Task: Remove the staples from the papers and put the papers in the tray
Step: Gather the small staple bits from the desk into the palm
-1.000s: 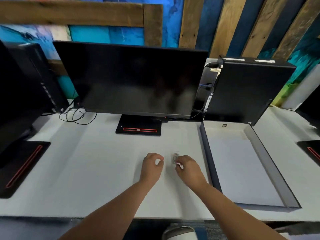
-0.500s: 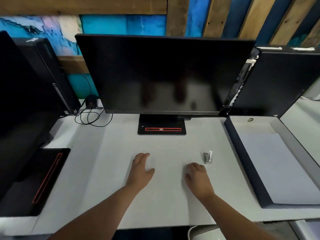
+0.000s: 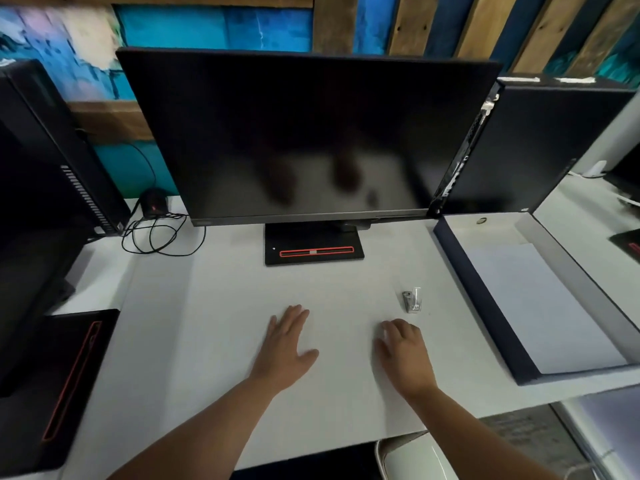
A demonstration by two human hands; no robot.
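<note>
Papers (image 3: 339, 292) lie flat on the desk (image 3: 156, 323) under both hands, with the near edge at the desk's front edge. Left hand (image 3: 285, 344): palm down on the sheet, fingers straight and together, thumb spread to the side. Right hand (image 3: 403, 351): palm down, fingers loosely bent, tips resting on the sheet, gripping nothing. The hands are apart, with bare sheet between them.

Staple remover (image 3: 412, 301): on the sheet, just beyond the right hand and not touching it. Bare sheet extends from the fingertips to the monitor base (image 3: 313, 247). A strip of open surface separates the right hand from the tray (image 3: 485, 306).

The tray sits at the right of the desk, its dark wall facing the hands. It contains a flat white sheet (image 3: 540, 306) and a small ring-shaped item (image 3: 481, 220) at the far end.

Behind stand the monitor (image 3: 304, 133), a computer tower (image 3: 540, 143) beside the tray, and loose cables (image 3: 159, 233) at far left.
</note>
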